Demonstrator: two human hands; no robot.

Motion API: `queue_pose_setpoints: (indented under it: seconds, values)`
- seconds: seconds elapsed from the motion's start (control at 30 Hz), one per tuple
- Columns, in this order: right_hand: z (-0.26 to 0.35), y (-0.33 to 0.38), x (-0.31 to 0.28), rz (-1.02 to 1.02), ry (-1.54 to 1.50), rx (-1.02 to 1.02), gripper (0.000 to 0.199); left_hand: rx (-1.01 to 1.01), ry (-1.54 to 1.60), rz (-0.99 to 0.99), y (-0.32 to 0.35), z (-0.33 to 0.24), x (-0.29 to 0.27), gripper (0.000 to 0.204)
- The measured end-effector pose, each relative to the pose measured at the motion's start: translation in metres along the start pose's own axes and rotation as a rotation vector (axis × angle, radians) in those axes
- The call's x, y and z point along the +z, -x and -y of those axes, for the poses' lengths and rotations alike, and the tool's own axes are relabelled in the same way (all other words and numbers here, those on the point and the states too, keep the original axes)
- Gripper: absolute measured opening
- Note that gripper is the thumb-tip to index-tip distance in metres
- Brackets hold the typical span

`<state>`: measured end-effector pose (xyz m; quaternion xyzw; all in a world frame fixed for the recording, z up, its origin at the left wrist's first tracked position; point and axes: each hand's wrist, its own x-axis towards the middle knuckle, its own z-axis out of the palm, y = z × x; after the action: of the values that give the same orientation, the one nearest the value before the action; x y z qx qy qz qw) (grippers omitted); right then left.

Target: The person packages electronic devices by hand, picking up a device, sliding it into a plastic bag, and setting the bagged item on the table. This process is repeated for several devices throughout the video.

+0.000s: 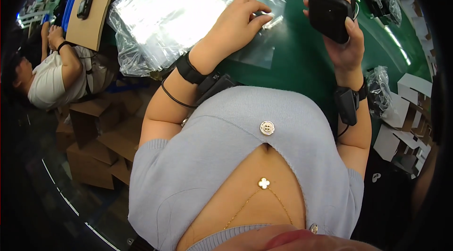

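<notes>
My right hand (347,45) holds a black boxy device (330,12) upright above the green table (302,62), fingers wrapped round its side. My left hand (236,26) rests on a stack of clear plastic bags (174,15), fingertips pinching the edge of one bag near its right end. Both wrists wear black straps with small black units attached.
A cardboard sheet (96,8) with black devices on it lies at the far left of the table. White folded cartons (406,109) and bagged parts (380,88) sit at the right. Another person in a white shirt (52,81) works to the left, beside brown boxes (94,133).
</notes>
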<state>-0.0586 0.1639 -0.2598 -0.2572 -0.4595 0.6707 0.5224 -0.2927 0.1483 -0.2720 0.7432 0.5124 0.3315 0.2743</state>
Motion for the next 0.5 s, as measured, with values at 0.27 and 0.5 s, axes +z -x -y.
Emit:
queue_pose_setpoints:
  seconds: [0.27,0.5]
  values:
    - [-0.009,-0.003,-0.003,0.051,0.033,0.047,0.071,0.176,-0.289,0.055,-0.002,0.006,0.016,0.014]
    - [-0.013,-0.003,0.001,0.148,-0.098,0.109,0.072,0.053,-0.078,-0.041,0.003,-0.004,0.012,0.010]
